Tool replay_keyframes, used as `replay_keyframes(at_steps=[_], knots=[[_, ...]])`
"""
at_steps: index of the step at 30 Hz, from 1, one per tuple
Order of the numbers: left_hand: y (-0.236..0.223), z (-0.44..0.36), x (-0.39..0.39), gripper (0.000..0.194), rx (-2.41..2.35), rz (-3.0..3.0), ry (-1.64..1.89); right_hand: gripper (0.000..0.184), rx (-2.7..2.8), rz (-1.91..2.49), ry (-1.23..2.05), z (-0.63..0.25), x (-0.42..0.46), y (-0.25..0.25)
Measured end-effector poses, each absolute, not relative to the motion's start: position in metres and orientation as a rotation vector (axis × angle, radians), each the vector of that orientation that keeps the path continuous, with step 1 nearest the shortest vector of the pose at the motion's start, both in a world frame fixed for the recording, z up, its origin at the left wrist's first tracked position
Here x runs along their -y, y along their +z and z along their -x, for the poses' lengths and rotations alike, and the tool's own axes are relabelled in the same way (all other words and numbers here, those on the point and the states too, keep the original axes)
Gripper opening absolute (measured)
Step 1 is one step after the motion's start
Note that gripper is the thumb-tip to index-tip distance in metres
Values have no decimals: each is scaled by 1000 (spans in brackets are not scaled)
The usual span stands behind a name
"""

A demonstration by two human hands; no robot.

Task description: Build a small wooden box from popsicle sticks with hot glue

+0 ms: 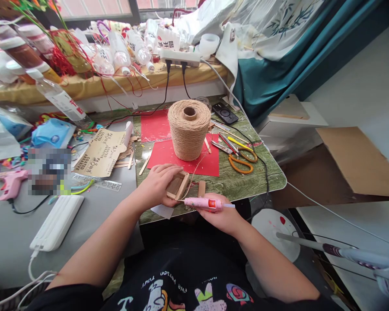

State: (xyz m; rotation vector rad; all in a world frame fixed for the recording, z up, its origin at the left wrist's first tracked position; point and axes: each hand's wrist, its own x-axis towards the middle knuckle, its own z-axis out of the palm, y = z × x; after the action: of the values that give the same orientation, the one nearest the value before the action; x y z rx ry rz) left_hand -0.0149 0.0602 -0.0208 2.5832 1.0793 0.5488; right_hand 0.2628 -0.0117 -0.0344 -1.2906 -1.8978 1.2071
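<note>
My left hand (160, 183) is closed around one side of a small open wooden box (181, 186), tilted near the table's front edge. In my right hand (221, 217) lies a pink hot glue gun (199, 203), a clear glue stick poking from its back end. The gun's nozzle meets or nearly meets the box's lower corner; I cannot tell if it touches. A strand of twine runs from a large twine spool (189, 134) down to the box. Just beyond the glue gun is a small wooden piece (202, 188).
Orange-handled scissors (241, 162) and pens lie right of the spool, over red paper (162, 157). A black phone (225, 113) is behind. At left are sandpaper (100, 151), a second pink glue gun (13, 183) and a white power strip (56, 223). Bottles crowd the sill.
</note>
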Motion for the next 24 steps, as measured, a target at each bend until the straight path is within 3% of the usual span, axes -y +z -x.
replay_keyframes(at_steps=[16, 24], knots=[[-20, 14, -60, 95, -1079, -2560, 553, 24, 1829, 1285, 1199, -265, 8, -38], [-23, 16, -61, 100, -1077, -2568, 553, 16, 1772, 1261, 1301, -267, 6, -37]])
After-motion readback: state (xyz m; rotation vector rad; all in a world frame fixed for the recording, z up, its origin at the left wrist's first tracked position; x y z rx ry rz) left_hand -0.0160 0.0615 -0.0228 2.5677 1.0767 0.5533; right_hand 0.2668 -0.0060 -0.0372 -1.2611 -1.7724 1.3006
